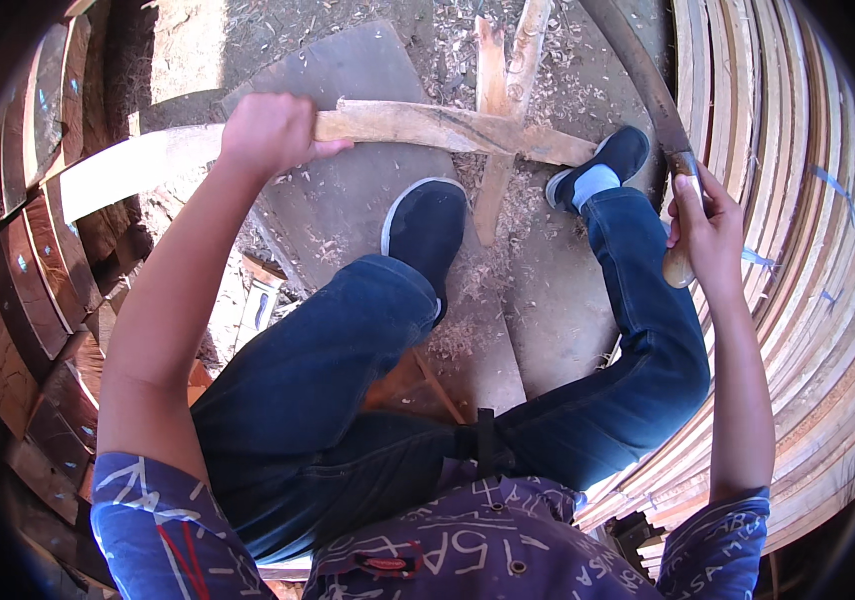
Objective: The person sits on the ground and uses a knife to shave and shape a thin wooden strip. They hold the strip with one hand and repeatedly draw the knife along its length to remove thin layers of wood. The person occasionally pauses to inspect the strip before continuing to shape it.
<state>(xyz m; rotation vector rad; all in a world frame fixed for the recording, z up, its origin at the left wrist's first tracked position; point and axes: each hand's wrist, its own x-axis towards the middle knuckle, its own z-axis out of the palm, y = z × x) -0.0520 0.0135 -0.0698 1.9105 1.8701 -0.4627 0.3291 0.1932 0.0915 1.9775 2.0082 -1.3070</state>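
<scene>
Head view: left hand (273, 137) has fingers clamped on a wooden strip (413, 124), apparently steadying it; right hand (705, 220) wraps fingers round the curved blade's (643, 80) handle (680, 267).

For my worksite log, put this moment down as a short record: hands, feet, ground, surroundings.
Left hand: closed around a long pale wooden slat
Right hand: closed around the wooden handle of a long curved blade
Blade and slat: apart
Slat: crosses rough wooden pieces
Left shoe: near side of the slat
Right shoe: at the slat's right end; contact unclear
Ground: scattered wood shavings
Right side: stacked long boards
Left side: stacked wood
</scene>
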